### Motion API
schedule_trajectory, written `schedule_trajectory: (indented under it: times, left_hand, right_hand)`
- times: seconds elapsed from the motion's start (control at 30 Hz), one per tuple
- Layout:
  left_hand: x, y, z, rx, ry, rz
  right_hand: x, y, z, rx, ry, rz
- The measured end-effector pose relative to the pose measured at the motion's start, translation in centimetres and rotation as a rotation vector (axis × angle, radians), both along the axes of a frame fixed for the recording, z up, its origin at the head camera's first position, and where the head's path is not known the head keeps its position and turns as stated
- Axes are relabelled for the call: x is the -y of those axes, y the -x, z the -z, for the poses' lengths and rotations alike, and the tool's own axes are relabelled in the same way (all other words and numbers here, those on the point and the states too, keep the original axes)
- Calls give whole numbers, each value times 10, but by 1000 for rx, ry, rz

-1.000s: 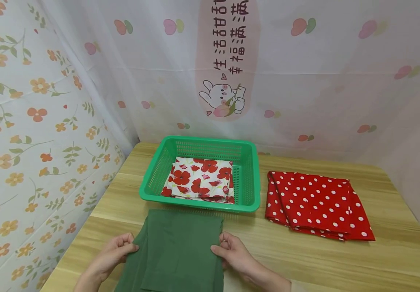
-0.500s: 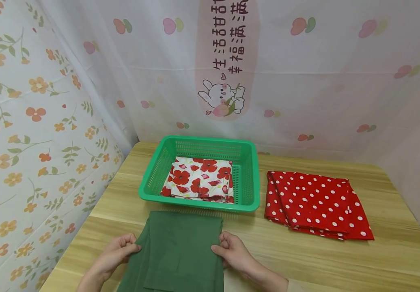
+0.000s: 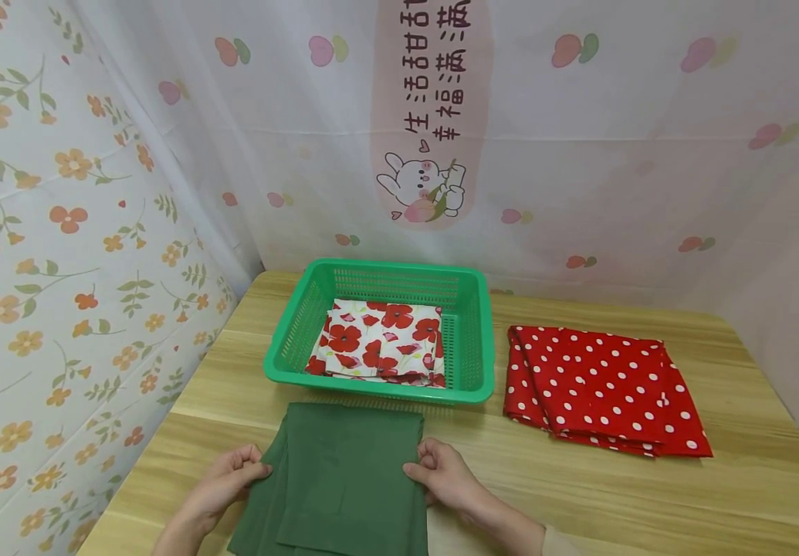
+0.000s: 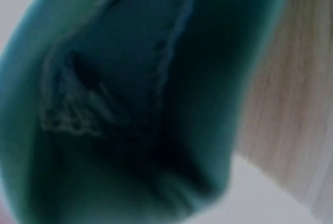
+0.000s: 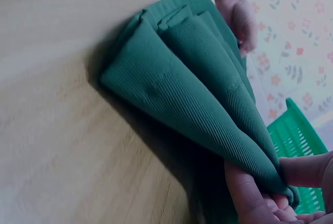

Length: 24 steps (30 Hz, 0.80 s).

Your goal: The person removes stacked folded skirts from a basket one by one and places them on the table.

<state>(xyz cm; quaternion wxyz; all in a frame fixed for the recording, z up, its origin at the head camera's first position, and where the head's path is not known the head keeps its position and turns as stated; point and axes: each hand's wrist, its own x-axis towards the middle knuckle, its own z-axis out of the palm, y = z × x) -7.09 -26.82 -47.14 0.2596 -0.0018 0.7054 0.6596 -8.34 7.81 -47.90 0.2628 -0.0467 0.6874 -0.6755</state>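
Green cloth, folded in layers w/ uneven left edges, is held over near side of bench, just in front of basket. Its sides are pinched by L hand & R hand, fingers curled. Folding's judged mostly done, basket not yet reached. Floral cloth is already folded in basket; red dotted cloth, also folded, is laid on bench, R side, outside basket.

Red dotted cloth, wooden table, flowered curtain, rabbit-print curtain
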Motion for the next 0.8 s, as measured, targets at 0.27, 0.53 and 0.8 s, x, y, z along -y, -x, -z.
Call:
schedule_trajectory:
  times: [0.27,0.53,0.8]
  left_hand:
    - [-2,0,1,-13,54,-41]
    - [-3,-2,3,-59,276,-96]
    - [-3,-5,7,-142,423,-79]
  right_hand:
    - [-5,3,1,-46,-126,-24]
    - [-9,6,4,-83,-195,-67]
    - [-11,10,5,-162,-272,-115]
